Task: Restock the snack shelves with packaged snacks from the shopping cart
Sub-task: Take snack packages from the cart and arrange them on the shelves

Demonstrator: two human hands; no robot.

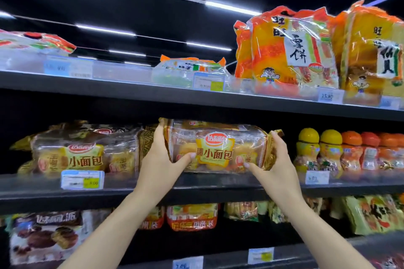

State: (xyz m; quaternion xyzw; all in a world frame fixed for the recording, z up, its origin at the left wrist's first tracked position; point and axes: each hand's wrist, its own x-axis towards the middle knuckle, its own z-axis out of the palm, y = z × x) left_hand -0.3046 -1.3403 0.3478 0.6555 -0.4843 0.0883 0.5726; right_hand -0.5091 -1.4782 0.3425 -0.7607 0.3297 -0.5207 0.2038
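A clear and gold bag of small breads [216,148] with a yellow label sits on the middle shelf [196,183], held at both ends. My left hand [160,159] grips its left end, thumb across the front. My right hand [275,159] grips its right end, fingers on the gold crimp. A matching bread bag [83,153] stands on the same shelf to the left. The shopping cart is out of view.
Yellow- and orange-capped bottles [341,153] stand right of the held bag. The top shelf [153,91] carries orange rice cracker bags [288,50] and flat packs [192,67]. The lower shelf holds a chocolate pie pack [48,233] and other snack bags [192,216]. Price tags [83,179] line the shelf edges.
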